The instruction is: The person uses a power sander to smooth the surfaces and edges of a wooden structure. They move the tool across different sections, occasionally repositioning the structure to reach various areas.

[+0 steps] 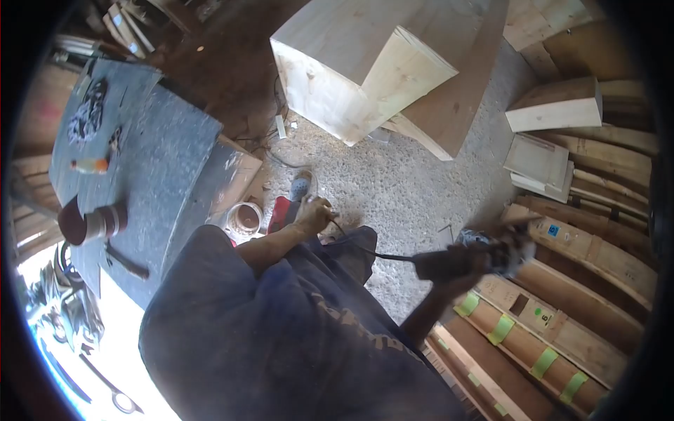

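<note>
My right hand [480, 264] is wrapped round a corded power tool [444, 265] with a dark body and a greyish metal head. Motion blurs the head, so I cannot make out the tool's exact kind. A dark power cord [385, 256] runs from its rear end towards my left hand [315, 213]. That hand is closed on the cord in front of my body, above the rough floor. Under and beside the left hand are my shoe [301, 184] and a round tub [245, 218].
A large wooden box-like piece [319, 88] stands ahead. At left, a dark-topped table [165, 151] bears a sandpaper roll [105, 222], a hammer-like tool [126, 262] and an orange-and-white item [89, 165]. Stacked boards [583, 245] line the right side, some with green tape.
</note>
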Action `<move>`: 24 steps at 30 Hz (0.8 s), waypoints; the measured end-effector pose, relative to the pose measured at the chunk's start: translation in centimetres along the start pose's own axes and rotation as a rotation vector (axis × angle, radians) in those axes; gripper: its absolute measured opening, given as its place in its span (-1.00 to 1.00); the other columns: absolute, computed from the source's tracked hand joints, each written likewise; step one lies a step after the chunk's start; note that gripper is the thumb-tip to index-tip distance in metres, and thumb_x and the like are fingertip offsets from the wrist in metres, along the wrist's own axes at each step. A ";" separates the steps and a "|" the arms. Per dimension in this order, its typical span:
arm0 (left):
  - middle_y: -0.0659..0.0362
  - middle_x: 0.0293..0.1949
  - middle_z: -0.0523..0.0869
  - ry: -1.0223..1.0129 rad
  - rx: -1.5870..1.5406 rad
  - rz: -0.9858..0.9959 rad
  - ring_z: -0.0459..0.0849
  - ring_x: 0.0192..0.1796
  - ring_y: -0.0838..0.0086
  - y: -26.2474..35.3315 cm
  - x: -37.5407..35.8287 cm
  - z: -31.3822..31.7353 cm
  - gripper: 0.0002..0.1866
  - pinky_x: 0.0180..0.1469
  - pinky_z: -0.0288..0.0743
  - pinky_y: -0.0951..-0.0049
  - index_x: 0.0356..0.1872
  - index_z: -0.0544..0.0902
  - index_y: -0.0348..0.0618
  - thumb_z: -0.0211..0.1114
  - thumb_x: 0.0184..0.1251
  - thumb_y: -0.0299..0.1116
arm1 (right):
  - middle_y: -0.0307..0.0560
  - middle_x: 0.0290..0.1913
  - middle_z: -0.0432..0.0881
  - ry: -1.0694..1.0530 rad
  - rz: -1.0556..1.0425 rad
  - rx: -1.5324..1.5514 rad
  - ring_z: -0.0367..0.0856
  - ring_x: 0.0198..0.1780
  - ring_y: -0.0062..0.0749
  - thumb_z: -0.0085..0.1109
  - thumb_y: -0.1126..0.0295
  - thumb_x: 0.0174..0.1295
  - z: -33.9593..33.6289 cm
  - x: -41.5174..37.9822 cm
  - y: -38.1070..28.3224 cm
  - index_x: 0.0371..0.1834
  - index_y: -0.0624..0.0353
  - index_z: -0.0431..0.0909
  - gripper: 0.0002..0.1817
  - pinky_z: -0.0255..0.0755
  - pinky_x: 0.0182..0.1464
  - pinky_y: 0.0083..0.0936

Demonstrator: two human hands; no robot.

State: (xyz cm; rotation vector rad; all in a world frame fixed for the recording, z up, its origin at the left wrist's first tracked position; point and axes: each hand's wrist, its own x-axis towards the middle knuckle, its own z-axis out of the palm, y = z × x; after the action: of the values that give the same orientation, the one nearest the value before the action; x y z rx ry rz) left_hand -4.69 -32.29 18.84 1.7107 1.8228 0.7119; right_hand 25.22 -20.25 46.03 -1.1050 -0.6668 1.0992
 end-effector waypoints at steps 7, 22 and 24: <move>-0.06 0.14 0.71 0.602 0.362 -0.579 0.62 0.27 -0.05 -2.2 -2.0 -3.3 -0.65 0.30 0.35 -0.34 -0.08 0.81 0.01 0.39 0.44 0.05 | 0.04 0.10 0.73 0.073 -0.276 -0.194 0.77 0.02 -0.22 0.15 -0.06 0.56 -12.4 5.2 -17.3 0.37 0.21 0.53 -0.42 0.71 0.14 -0.15; 0.08 -0.38 0.83 0.546 -0.479 -0.829 0.75 -0.52 0.37 -5.7 3.0 -14.6 -0.37 -0.57 0.56 0.40 -0.11 0.71 -0.05 0.22 0.53 0.40 | -0.27 -0.13 0.60 -0.352 -0.499 0.373 0.57 -0.09 -0.46 0.16 0.55 0.39 -29.1 14.7 -38.9 0.31 0.14 0.50 -0.58 0.48 0.11 -0.31; 0.06 -0.46 0.76 0.760 -0.717 -0.768 0.69 -0.57 0.35 -5.3 6.8 -16.3 -0.35 -0.60 0.49 0.41 -0.17 0.67 -0.14 0.18 0.58 0.36 | -0.23 -0.06 0.67 -0.571 -0.432 0.381 0.61 -0.07 -0.47 0.23 0.53 0.36 -27.4 16.2 -38.3 0.36 0.12 0.50 -0.52 0.55 0.11 -0.30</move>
State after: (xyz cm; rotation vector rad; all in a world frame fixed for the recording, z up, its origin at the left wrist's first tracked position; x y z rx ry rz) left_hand -20.17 -26.04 26.69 0.2163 2.0696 1.5135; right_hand 68.22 -16.96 70.83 -0.2860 -1.0335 1.1012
